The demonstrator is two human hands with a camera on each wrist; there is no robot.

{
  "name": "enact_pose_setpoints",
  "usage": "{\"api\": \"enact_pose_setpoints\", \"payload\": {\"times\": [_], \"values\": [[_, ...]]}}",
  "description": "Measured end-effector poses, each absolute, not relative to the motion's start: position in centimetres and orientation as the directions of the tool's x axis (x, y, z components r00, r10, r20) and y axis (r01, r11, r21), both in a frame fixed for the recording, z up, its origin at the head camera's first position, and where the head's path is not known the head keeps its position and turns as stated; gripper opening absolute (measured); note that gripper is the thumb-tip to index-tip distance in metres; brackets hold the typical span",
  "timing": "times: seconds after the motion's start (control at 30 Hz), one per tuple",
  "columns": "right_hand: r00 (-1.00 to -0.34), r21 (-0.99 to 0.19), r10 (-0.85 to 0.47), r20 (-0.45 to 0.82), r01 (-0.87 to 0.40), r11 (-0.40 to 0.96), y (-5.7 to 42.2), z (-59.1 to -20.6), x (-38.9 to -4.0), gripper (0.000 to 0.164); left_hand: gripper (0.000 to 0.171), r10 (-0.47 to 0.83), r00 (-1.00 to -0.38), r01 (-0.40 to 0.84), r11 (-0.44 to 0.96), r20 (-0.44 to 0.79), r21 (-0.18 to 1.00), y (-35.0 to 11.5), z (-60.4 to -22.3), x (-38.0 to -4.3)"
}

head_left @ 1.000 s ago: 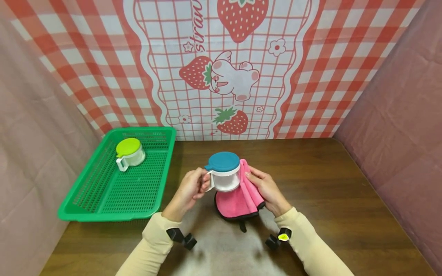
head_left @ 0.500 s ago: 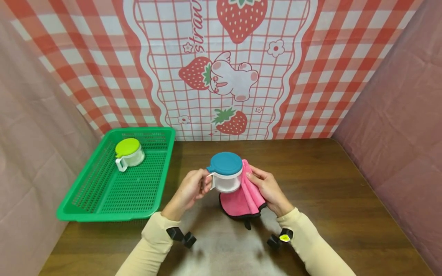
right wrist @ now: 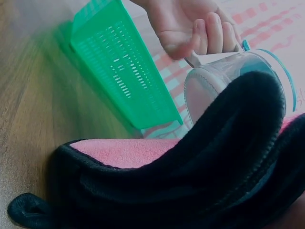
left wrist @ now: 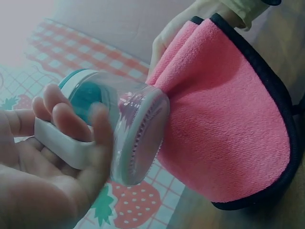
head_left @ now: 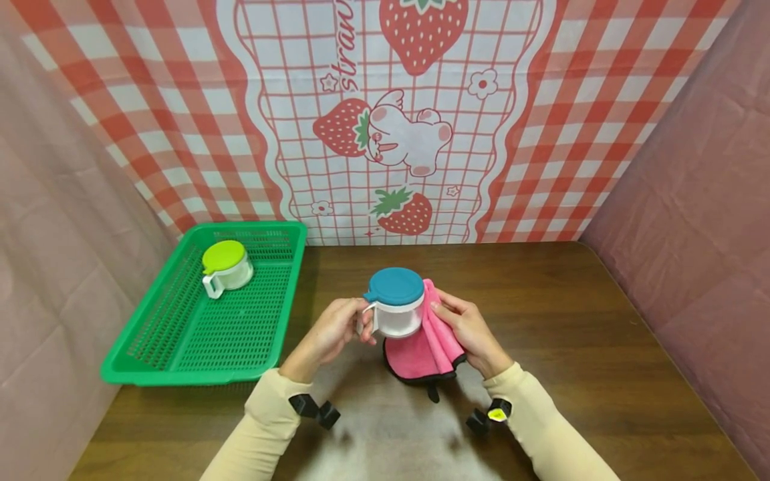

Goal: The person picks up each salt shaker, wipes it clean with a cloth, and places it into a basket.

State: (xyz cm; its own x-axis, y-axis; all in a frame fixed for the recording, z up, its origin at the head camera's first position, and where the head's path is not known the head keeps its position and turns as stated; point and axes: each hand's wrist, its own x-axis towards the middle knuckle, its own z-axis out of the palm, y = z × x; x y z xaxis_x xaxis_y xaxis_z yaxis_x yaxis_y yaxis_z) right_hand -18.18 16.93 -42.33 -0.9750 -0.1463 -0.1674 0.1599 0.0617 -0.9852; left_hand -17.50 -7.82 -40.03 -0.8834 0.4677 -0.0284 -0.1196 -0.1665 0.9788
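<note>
Head view: we see the person's two hands at work above the counter (head_left: 559, 321), with a clear jar (head_left: 398, 321) raised between them. The jar wears a blue lid (head_left: 395, 286), and its white handle (left wrist: 64, 143) faces left. The left hand (head_left: 333, 329) has its fingers curled round that handle; from the left wrist camera we can make out fingers passing through the loop, one of them blurred.

The right hand (head_left: 474, 332) pinches a pink cloth (head_left: 424, 354) between thumb and fingers, its gap closed down to the gathered folds. We see the cloth bunched against the jar's right side, touching it, while the rest fans out below with a black border and a small black loop (right wrist: 29, 210). Whether the lower edge meets the counter we cannot tell. In the right wrist view the dark border fills much of the foreground and covers part of the jar.

Off to the left we find a green basket (head_left: 240, 341) on the counter, well apart from the cloth. Inside it, toward the back, sits a second jar (head_left: 236, 275) with a yellow-green lid (head_left: 223, 255), upright, its white handle pointing toward the near left. Behind everything we see a red-and-white checked backdrop (head_left: 553, 147) printed with strawberries.
</note>
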Motion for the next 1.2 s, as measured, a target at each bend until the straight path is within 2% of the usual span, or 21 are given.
{"api": "enact_pose_setpoints", "payload": {"times": [0.4, 0.57, 0.8, 1.2], "values": [[-0.978, -0.987, -0.142, -0.15, 0.14, 0.079, 17.2, -42.5, -18.3, 0.047, 0.035, 0.442, -0.897, -0.141, -0.23, -0.025, 0.963, -7.4, -40.4, -17.0], [-0.98, -0.987, -0.13, -0.148, 0.138, 0.083, 17.1, -42.5, -18.3, 0.046, 0.033, 0.386, -0.921, -0.16, -0.259, -0.05, 0.952, -7.2, -40.6, -17.0], [-0.989, -0.992, -0.138, -0.048, 0.031, 0.122, 17.2, -41.8, -18.4, 0.045, 0.031, 0.307, -0.95, -0.15, -0.291, -0.056, 0.945, -7.2, -40.5, -17.2], [-0.991, -0.985, -0.121, 0.048, -0.067, 0.156, 17.2, -40.8, -18.2, 0.043, 0.032, 0.316, -0.947, -0.15, -0.277, -0.057, 0.949, -7.1, -40.4, -17.2]]}}
